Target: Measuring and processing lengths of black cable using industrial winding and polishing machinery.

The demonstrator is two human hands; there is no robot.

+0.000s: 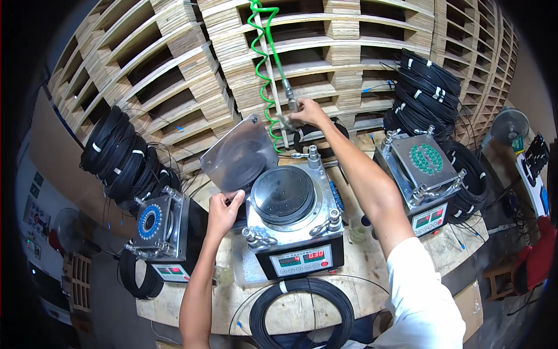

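My left hand point(223, 214) pinches the lower edge of a square metal plate point(238, 154), which is tilted up beside the middle machine. My right hand point(309, 113) reaches to the far side, closed around an air blow gun point(289, 93) that hangs on a green coiled hose point(263, 58). Between my arms stands the middle polishing machine point(299, 262), with a lit red display on its front. Its round black disc point(283, 193) looks wet or shiny and lies bare. Clamp posts with metal levers stand at the corners around the disc.
Similar machines stand at the left point(165, 227) and right point(421, 168), each with a plate of connectors on top. A coil of black cable point(302, 314) lies at the front edge. Cable stacks point(119, 154) point(427, 93) flank the machines; wooden pallets point(343, 35) rise behind.
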